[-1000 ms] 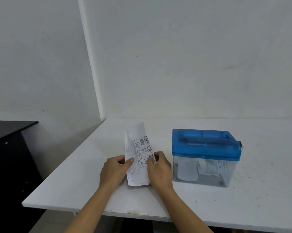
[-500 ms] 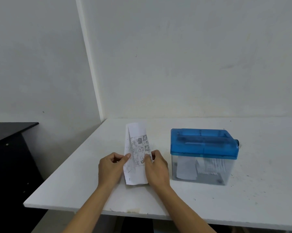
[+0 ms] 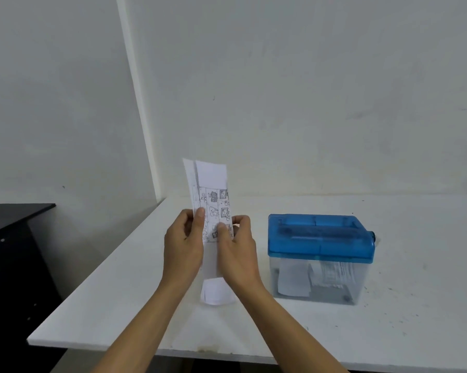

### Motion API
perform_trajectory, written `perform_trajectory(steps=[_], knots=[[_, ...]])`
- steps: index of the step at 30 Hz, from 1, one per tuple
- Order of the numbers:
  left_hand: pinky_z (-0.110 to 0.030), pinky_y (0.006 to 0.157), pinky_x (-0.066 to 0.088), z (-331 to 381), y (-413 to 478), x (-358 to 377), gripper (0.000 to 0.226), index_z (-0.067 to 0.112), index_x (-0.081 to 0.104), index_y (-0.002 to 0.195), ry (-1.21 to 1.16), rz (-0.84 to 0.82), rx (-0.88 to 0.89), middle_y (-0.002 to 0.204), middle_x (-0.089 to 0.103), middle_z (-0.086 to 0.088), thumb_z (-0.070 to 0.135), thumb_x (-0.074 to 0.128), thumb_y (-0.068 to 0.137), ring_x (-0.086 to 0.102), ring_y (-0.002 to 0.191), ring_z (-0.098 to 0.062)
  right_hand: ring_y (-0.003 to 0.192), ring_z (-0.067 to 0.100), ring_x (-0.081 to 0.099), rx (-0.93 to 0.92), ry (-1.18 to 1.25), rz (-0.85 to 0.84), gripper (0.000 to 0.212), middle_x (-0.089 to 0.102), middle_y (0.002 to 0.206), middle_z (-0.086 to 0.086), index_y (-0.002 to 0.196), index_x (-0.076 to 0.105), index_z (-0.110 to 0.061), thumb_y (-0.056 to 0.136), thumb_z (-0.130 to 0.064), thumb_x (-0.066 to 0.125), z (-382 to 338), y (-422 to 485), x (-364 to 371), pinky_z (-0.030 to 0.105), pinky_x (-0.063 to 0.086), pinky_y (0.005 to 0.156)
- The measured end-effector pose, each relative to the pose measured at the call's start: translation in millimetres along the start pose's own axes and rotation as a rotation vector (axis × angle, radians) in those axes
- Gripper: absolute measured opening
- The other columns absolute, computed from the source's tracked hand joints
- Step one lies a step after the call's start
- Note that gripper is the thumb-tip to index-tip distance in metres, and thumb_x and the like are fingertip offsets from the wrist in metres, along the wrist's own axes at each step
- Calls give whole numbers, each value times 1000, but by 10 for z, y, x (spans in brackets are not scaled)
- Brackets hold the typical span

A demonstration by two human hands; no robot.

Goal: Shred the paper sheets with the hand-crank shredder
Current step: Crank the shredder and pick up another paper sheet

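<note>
A folded paper sheet (image 3: 212, 179) was held upright over the white surface (image 3: 119, 292), toward its left edge, well apart from the blue shredder (image 3: 321, 238). The left grip (image 3: 182, 243) and right grip (image 3: 237, 251) each pinched one long side. It looked light and floppy, so the stiffer folds were probably the best place to hold it.

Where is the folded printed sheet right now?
In the head view the sheet is upright, left of centre, pinched between the left hand and right hand, just left of the blue shredder.
</note>
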State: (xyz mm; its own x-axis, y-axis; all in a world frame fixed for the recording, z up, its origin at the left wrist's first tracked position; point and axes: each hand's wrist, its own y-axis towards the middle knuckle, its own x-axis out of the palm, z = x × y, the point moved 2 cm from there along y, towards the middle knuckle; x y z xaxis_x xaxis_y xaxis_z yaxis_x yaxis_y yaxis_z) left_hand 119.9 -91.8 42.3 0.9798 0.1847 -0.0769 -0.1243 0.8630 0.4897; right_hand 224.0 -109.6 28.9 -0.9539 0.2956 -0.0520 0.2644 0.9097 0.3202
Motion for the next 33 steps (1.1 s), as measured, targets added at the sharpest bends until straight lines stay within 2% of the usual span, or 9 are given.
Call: perform_trajectory(steps=[3, 7, 11, 16, 22, 24, 26, 30, 33], knots=[[-15, 63, 50, 186, 55, 42, 32, 18, 62, 88, -32, -41, 9, 82, 73, 12, 47, 50, 98, 68, 75, -4, 90, 5, 67, -36, 30, -17, 15, 63, 110, -14, 120, 40, -30, 105, -30, 43, -169, 24, -47, 22, 58, 71], [-19, 81, 57, 383, 98, 115, 49, 26, 63, 125, -63, -183, 52, 116, 71, 13, 57, 47, 90, 68, 104, -6, 81, -10, 63, -119, -6, -30, 23, 57, 104, -29, 126, 36, -42, 105, -32, 42, -380, 73, -213, 9, 50, 58], [-10, 81, 50, 573, 113, 251, 32, 28, 59, 128, -63, -276, 139, 118, 68, 17, 39, 41, 103, 64, 106, 3, 95, -2, 65, -196, -59, -25, 37, 61, 124, -24, 142, 36, -43, 105, -37, 41, -512, 94, -394, 14, 55, 75], [-10, 82, 49, 690, 197, 430, 28, 27, 62, 124, -47, -255, 181, 115, 70, 15, 26, 39, 108, 65, 103, 2, 103, -14, 59, -210, -41, -93, 46, 55, 116, -39, 148, 33, -46, 105, -30, 39, -642, 109, -655, 9, 48, 79], [-19, 70, 56, 798, 238, 704, 23, 31, 61, 104, -75, -278, 107, 98, 69, 20, 32, 39, 108, 67, 87, 5, 96, 17, 67, -71, -271, -234, 37, 70, 110, -7, 117, 54, -36, 91, -10, 55, -761, 208, -1170, 36, 59, 74], [-29, 76, 60, 840, 236, 799, 28, 17, 62, 110, -76, -296, 93, 96, 71, 15, 34, 40, 107, 69, 85, 0, 87, 15, 68, -61, -319, -261, 40, 71, 108, -4, 116, 57, -31, 88, -2, 56, -794, 241, -1328, 25, 55, 59], [-32, 81, 60, 861, 254, 892, 29, 16, 62, 114, -93, -345, 50, 101, 73, 10, 37, 43, 106, 70, 90, -6, 87, 14, 67, -48, -330, -249, 41, 72, 108, -2, 120, 58, -25, 88, 1, 57, -809, 304, -1469, 15, 48, 57], [-28, 82, 59, 789, 276, 1039, 18, 30, 59, 115, -14, -568, -24, 111, 70, 11, 40, 55, 100, 68, 98, -7, 96, 18, 69, 2, -352, -209, 39, 73, 106, -2, 122, 58, -25, 89, -3, 58, -769, 465, -1671, 29, 53, 69], [-20, 79, 54, 672, 293, 1098, 13, 36, 58, 107, 179, -645, 2, 106, 68, 16, 30, 64, 97, 66, 96, -4, 90, 14, 69, 24, -364, -152, 35, 71, 106, 0, 118, 58, -23, 90, -1, 57, -697, 580, -1763, 20, 52, 62]])
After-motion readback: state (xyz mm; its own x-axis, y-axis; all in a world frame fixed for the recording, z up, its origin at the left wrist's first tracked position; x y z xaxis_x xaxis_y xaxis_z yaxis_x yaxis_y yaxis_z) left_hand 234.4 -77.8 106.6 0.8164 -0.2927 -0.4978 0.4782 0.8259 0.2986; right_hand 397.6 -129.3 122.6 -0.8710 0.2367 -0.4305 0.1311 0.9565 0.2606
